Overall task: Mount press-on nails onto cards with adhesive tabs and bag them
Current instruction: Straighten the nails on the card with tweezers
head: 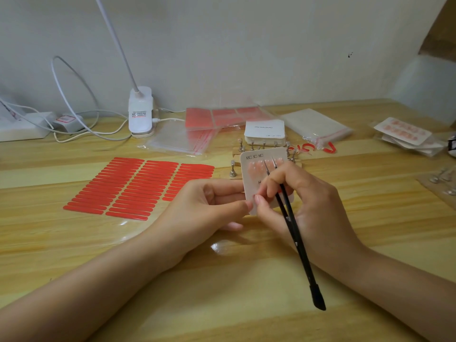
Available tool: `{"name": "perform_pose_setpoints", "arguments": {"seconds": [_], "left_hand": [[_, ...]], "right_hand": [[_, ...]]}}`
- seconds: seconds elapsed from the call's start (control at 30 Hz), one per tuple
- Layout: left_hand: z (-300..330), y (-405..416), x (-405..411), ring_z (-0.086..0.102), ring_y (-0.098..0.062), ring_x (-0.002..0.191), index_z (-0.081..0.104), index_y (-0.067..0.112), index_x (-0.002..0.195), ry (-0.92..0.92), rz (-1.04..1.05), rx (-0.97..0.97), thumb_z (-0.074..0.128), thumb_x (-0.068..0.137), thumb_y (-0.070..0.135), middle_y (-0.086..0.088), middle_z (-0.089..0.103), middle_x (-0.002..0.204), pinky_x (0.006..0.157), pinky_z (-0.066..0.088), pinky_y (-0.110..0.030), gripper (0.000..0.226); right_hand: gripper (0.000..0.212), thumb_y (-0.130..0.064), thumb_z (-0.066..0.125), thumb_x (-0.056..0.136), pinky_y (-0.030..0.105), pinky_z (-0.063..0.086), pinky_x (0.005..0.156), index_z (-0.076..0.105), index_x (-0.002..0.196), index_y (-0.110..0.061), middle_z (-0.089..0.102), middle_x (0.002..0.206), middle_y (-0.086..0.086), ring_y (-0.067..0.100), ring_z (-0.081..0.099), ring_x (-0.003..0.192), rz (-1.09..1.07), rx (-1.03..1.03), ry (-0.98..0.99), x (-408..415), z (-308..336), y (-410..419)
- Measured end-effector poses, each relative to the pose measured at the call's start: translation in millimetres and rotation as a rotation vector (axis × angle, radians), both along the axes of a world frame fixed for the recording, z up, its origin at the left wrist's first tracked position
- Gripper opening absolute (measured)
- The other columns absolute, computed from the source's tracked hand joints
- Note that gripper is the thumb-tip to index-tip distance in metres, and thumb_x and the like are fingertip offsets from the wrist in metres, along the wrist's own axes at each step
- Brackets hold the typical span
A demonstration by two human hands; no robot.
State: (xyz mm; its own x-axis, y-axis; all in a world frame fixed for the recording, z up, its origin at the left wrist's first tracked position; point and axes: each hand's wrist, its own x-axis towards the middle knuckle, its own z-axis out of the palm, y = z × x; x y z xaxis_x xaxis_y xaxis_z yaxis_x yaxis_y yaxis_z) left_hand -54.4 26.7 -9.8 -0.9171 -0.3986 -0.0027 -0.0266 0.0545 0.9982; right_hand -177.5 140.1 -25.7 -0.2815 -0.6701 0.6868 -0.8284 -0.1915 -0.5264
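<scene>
To your far left on the wooden table [74, 243] lies a clear sheet of red adhesive tabs [138, 187] in three columns. Your left hand [204, 206] pinches the near left edge of a pale nail card [256, 174], held tilted above the table and carrying a row of pinkish press-on nails [257, 166] under the printed boxes "XS", "S", "M". Your right hand [303, 201] curls over the card's right side, thumb on its lower edge, gripping black tweezers [293, 228] whose tips lie across the nails.

Print on the card [256, 169] at centre frame is too blurred to read; the right hand [306, 201] covers its lower half.
</scene>
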Motion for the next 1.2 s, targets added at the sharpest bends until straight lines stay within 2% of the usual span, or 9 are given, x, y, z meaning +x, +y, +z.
{"name": "perform_pose_setpoints", "arguments": {"seconds": [0.4,0.7,0.87,1.2], "left_hand": [[-0.3,2.6,0.2,0.066,-0.003,0.095,0.069,0.026,0.101,-0.006,-0.040,-0.056,0.059,0.086,0.003,0.010,0.072,0.098,0.062,0.052,-0.014,0.030],[-0.3,3.6,-2.3,0.067,-0.004,0.091,0.070,0.020,0.101,-0.018,0.033,-0.022,0.055,0.088,-0.001,0.007,0.073,0.095,0.060,0.053,-0.014,0.029],[-1.4,2.7,-3.0,0.068,-0.002,0.080,0.070,0.018,0.101,-0.031,0.075,0.006,0.054,0.088,-0.002,0.003,0.074,0.092,0.057,0.052,-0.014,0.028],[-3.4,0.3,-2.0,0.067,-0.001,0.073,0.071,0.018,0.098,-0.028,0.121,0.029,0.056,0.087,0.000,0.002,0.074,0.091,0.056,0.052,-0.014,0.026]], "right_hand": [[0.017,-0.006,0.068,0.069,0.027,0.043,0.057,0.052,0.073,-0.013,0.058,0.065,-0.001,0.014,0.057,0.059,-0.083,-0.006,0.091,0.6,-1.3,-0.7],[0.016,-0.005,0.067,0.069,0.015,0.043,0.063,0.052,0.071,-0.011,0.057,0.066,-0.002,0.011,0.053,0.061,-0.087,-0.022,0.060,1.1,-0.9,-1.3],[0.018,-0.002,0.066,0.069,0.020,0.044,0.061,0.052,0.072,-0.012,0.058,0.068,-0.002,0.011,0.054,0.064,-0.085,-0.019,0.038,0.7,-0.6,-0.7],[0.021,-0.003,0.067,0.069,0.016,0.044,0.061,0.050,0.072,-0.015,0.060,0.067,-0.002,0.008,0.053,0.064,-0.091,-0.027,0.025,0.9,2.0,0.8]]}}
